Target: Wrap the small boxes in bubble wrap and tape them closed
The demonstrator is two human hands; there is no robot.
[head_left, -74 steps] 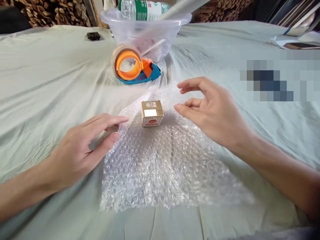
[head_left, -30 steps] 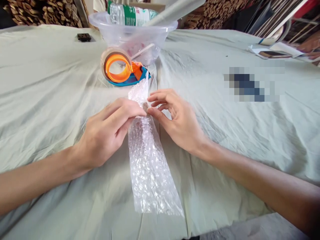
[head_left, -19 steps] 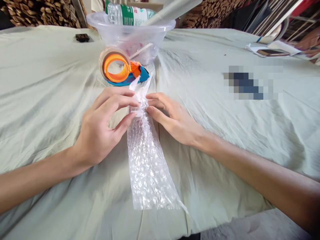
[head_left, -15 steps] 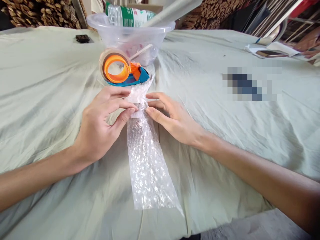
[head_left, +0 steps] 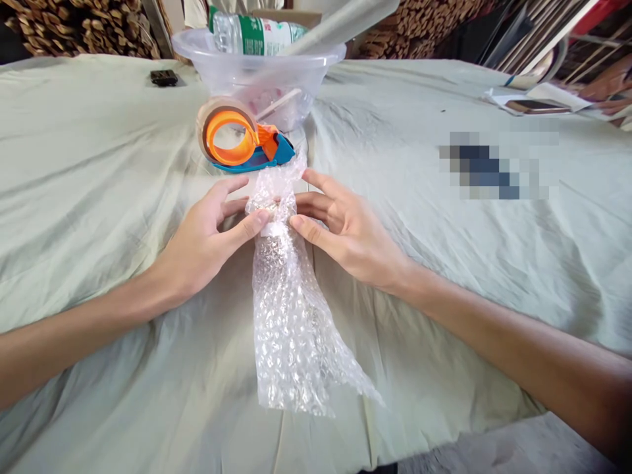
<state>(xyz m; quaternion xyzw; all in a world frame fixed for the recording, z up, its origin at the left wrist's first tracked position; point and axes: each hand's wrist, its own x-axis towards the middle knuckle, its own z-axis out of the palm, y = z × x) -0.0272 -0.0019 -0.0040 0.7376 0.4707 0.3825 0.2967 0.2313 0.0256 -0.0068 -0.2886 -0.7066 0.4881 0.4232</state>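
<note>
A strip of bubble wrap (head_left: 291, 322) runs lengthwise toward me on the cloth, its near end flaring out flat. Its upper part is gathered between my two hands. My left hand (head_left: 210, 230) grips the left edge, thumb on top and some fingertips tucked behind. From the other side my right hand (head_left: 345, 230) pinches the right edge the same way, its index finger higher up along the wrap. What lies inside the gathered part, if anything, I cannot make out. Just beyond the wrap sits an orange and blue tape dispenser (head_left: 247, 141) with a roll of tape.
Behind the dispenser stands a clear plastic basin (head_left: 266, 72) with a green-labelled bottle (head_left: 257, 34) across it. A small black object (head_left: 163, 78) lies at the back left. On the right are a phone (head_left: 543, 106) on paper and a blurred-out patch. Pale green cloth (head_left: 123, 145) covers the table.
My fingers have slid under the bubble wrap's edges and lifted its upper part. The near end has spread and shifted to the right.
</note>
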